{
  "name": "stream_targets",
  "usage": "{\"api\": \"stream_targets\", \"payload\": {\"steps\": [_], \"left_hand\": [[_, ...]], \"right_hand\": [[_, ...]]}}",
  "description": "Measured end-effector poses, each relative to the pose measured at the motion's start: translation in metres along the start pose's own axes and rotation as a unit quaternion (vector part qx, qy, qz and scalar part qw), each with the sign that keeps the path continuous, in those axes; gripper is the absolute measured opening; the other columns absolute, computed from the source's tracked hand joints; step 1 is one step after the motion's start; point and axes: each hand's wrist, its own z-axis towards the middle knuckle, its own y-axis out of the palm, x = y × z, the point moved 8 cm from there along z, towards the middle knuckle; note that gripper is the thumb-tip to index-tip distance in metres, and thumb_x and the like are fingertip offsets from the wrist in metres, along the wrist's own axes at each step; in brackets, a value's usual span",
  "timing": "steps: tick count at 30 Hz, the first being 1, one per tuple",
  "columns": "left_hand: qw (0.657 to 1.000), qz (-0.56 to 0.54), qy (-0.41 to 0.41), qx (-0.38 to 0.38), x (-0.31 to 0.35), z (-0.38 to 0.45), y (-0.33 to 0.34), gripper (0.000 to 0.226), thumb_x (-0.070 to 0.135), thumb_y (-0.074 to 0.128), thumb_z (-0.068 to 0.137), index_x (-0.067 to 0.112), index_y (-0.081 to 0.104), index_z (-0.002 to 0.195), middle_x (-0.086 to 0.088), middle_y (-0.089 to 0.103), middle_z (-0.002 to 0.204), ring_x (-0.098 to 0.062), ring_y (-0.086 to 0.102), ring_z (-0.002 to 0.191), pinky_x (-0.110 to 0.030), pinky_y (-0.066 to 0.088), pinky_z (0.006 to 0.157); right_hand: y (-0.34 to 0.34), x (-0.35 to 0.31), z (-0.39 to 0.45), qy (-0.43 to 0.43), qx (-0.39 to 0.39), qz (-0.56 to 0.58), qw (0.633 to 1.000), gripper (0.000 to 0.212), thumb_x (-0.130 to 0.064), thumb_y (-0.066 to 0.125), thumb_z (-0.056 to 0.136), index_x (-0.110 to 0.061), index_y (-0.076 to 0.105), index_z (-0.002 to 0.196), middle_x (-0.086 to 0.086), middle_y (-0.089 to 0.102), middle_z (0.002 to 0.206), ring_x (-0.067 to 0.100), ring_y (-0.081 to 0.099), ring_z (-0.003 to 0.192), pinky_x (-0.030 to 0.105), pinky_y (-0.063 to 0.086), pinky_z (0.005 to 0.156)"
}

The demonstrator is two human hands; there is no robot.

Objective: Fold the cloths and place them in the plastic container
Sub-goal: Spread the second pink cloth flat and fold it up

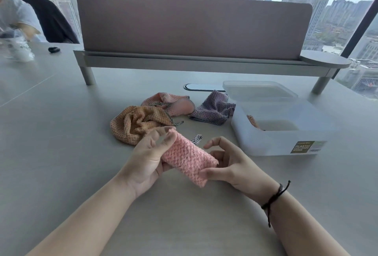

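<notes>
Both hands (left hand (146, 161), right hand (231, 163)) around folded pink cloth (189, 160).

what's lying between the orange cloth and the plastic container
In the head view, the purple cloth lies crumpled between the orange cloth and the plastic container, nearly touching the container's left wall.

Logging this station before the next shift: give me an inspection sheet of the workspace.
Surface: grey table, bare patches visible.
Job's things: pink cloth folded, held above table; orange cloth, peach cloth and purple cloth crumpled; plastic container open, one cloth inside; lid behind it.
Clutter: small black object.
Grippers: left hand grips pink cloth; right hand pinches its end.
Cables: nothing seen.
Surroundings: desk divider, windows, another person far left.
</notes>
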Motion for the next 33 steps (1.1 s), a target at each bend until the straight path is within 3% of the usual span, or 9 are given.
{"api": "stream_targets", "payload": {"steps": [4,6,8,11,17,24,27,30,33], "left_hand": [[0.998,0.060,0.013,-0.012,-0.004,-0.002,0.010,0.042,0.029,0.075,0.082,0.015,0.058,0.118,-0.013,0.068,0.090,-0.023,0.064,0.082,-0.036,0.054,0.070],[0.996,0.079,0.026,-0.015,-0.004,-0.003,0.014,0.040,0.026,0.072,0.084,0.011,0.059,0.119,-0.022,0.070,0.093,-0.027,0.067,0.082,-0.035,0.056,0.068],[0.996,0.086,0.032,-0.002,-0.003,-0.003,0.014,0.035,0.026,0.068,0.085,0.009,0.062,0.115,-0.022,0.069,0.091,-0.028,0.066,0.081,-0.034,0.057,0.066],[0.994,0.093,0.043,0.029,-0.001,-0.003,0.009,0.029,0.031,0.066,0.082,0.011,0.067,0.103,-0.008,0.071,0.085,-0.023,0.065,0.076,-0.034,0.056,0.062],[0.987,0.114,0.086,0.068,0.002,0.002,0.003,0.015,0.026,0.077,0.077,0.017,0.072,0.088,-0.018,0.067,0.068,-0.027,0.056,0.062,-0.032,0.049,0.058],[0.959,0.220,0.160,0.083,0.025,0.021,0.035,0.039,0.034,0.087,0.070,0.015,0.066,0.096,-0.011,0.077,0.074,-0.030,0.073,0.072,-0.042,0.056,0.075],[0.963,0.190,0.174,0.072,0.047,0.041,0.073,0.046,0.038,0.083,0.064,0.012,0.066,0.097,-0.009,0.076,0.074,-0.023,0.071,0.072,-0.042,0.056,0.075],[0.975,0.147,0.159,0.049,0.056,0.069,0.118,0.040,0.044,0.075,0.080,0.011,0.067,0.099,-0.007,0.074,0.076,-0.022,0.069,0.069,-0.045,0.058,0.067],[0.975,0.162,0.151,0.023,0.049,0.090,0.152,0.030,0.040,0.059,0.096,0.011,0.064,0.104,-0.005,0.076,0.090,-0.019,0.070,0.074,-0.036,0.059,0.063]], "right_hand": [[0.010,-0.005,0.004,0.060,0.033,-0.105,0.992,0.072,-0.065,0.074,0.064,-0.032,0.057,0.125,-0.001,0.074,0.102,0.012,0.071,0.094,0.033,0.055,0.089],[0.010,-0.010,0.012,0.070,0.081,-0.201,0.974,0.063,-0.076,0.063,0.070,-0.029,0.067,0.111,-0.010,0.072,0.100,0.003,0.069,0.089,0.026,0.056,0.082],[0.014,-0.014,0.018,0.060,0.103,-0.228,0.966,0.055,-0.071,0.059,0.080,-0.017,0.065,0.078,-0.009,0.065,0.075,0.006,0.061,0.064,0.023,0.048,0.059],[0.022,-0.015,0.021,0.013,0.092,-0.247,0.964,0.059,-0.063,0.058,0.086,-0.010,0.051,0.062,0.000,0.046,0.058,0.013,0.043,0.051,0.026,0.033,0.048],[0.021,-0.015,0.018,-0.009,0.092,-0.298,0.950,0.055,-0.053,0.059,0.092,-0.003,0.060,0.070,-0.002,0.051,0.059,0.010,0.044,0.051,0.028,0.035,0.049],[-0.006,-0.043,0.002,-0.020,0.150,-0.385,0.911,0.053,-0.054,0.051,0.095,-0.014,0.055,0.061,-0.001,0.058,0.057,0.006,0.047,0.047,0.026,0.039,0.044],[-0.034,-0.076,-0.008,-0.028,0.177,-0.365,0.914,0.049,-0.051,0.052,0.096,-0.013,0.062,0.067,0.000,0.062,0.059,0.006,0.053,0.049,0.023,0.042,0.045],[-0.092,-0.111,-0.012,-0.038,0.241,-0.316,0.917,0.050,-0.050,0.054,0.096,-0.009,0.065,0.071,0.003,0.062,0.060,0.015,0.057,0.052,0.029,0.044,0.049],[-0.166,-0.139,-0.011,-0.039,0.342,-0.337,0.876,0.053,-0.043,0.054,0.098,0.005,0.064,0.077,0.010,0.057,0.064,0.024,0.055,0.060,0.033,0.042,0.055]]}}
